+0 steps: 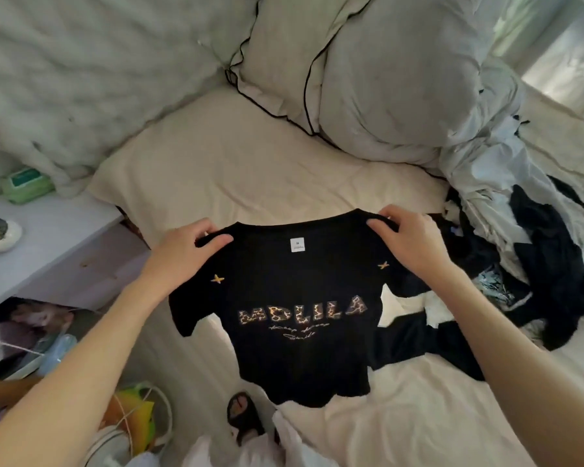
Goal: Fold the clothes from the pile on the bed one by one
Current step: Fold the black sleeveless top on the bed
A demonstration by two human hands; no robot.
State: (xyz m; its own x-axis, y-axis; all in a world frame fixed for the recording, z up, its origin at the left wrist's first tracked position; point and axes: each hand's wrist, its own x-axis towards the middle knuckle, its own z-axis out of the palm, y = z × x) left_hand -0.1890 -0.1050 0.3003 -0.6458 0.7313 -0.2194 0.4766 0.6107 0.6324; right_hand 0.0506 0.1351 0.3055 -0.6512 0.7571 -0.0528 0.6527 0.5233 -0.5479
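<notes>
**Black tee held up by shoulders, not yet laid down**

Both hands hold the black T-shirt [294, 318] up over the bed [257, 176], printed front facing the camera, neck label showing. Left hand [186, 251] at 9 o'clock of the collar, fingers curled over the shoulder seam, thumb pinching from the front. Right hand [408, 241] at 3 o'clock, same pinch on the other shoulder. Hem hangs toward 6 o'clock, bottom edge rumpled; whether it touches the sheet, cannot tell.

Risks, as I judge it:
- Right sleeve hangs just beside or against the clothes pile [520, 264] at 3 o'clock. Dark on dark; laying the shirt down there could snag or drag another garment in.
- Hem is uneven, so putting it down as is would trap wrinkles under the fold.
- Grip is only at the shoulder tips; one slip and the shirt collapses to one side.

Room: open cream sheet from 12 o'clock of the shirt up to the pillows [351, 79], best flat spot. Bed edge runs at 7 to 9 o'clock, with the nightstand [48, 237] and floor clutter beyond; shirt's left sleeve is near that edge, so keep it off there. Pile blocks 3 to 4 o'clock.
</notes>
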